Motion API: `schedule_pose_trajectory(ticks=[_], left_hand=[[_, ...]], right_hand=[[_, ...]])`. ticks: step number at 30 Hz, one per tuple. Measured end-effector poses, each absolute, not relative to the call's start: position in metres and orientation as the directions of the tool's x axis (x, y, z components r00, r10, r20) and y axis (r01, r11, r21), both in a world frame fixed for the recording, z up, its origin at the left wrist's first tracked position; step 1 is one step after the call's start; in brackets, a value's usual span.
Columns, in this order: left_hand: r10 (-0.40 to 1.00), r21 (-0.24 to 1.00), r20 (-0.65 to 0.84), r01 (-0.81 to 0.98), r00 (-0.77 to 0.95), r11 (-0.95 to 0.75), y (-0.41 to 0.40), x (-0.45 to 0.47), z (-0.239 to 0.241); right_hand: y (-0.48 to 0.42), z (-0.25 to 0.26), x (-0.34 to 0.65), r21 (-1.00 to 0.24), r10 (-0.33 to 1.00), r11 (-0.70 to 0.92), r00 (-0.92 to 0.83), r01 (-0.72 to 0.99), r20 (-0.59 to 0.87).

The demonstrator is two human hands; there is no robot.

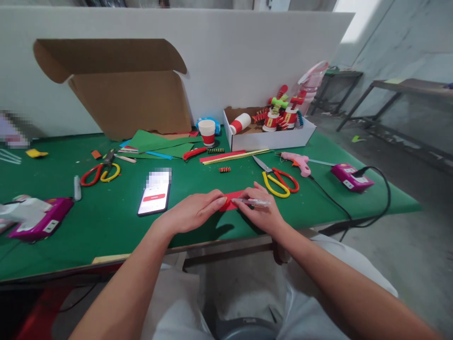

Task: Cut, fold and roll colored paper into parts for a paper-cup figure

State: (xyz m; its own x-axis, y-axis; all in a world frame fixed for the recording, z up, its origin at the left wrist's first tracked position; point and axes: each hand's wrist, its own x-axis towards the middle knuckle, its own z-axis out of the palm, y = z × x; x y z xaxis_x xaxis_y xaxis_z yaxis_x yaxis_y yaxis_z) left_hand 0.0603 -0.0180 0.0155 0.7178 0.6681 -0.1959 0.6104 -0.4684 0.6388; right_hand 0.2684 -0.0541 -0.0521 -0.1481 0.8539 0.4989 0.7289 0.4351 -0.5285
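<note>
A pen point(255, 203) with a pale, see-through barrel is gripped in my right hand point(264, 212). Its tip points left and down onto a red paper strip point(234, 194) on the green table. My left hand point(198, 211) has its fingers together, holding the strip's left part. Near those fingertips shows a small orange-red piece point(226, 204), partly hidden, so I cannot tell its shape. Right of my right hand lie open scissors point(276, 178) with one red and one yellow handle. A lit phone point(155, 192) rests left of my left hand.
Behind my hands are a short red coil point(224, 169), paper strips point(237, 157), a utility knife point(194, 153) and a paper cup point(207, 132). A white box point(272, 140) holds decorated cups. A pink glue gun point(297, 162) is corded to a purple power block point(351, 177). Green paper point(159, 141) lies at the back.
</note>
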Motion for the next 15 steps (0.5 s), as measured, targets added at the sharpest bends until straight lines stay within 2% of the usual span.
schedule_pose_trajectory(ticks=[15], left_hand=[[0.660, 0.635, -0.191, 0.604, 0.726, -0.481, -0.0179, 0.0606, 0.0156]], right_hand=[[-0.0566, -0.0536, 0.2680, -0.580, 0.872, 0.420, -0.133, 0.698, 0.471]])
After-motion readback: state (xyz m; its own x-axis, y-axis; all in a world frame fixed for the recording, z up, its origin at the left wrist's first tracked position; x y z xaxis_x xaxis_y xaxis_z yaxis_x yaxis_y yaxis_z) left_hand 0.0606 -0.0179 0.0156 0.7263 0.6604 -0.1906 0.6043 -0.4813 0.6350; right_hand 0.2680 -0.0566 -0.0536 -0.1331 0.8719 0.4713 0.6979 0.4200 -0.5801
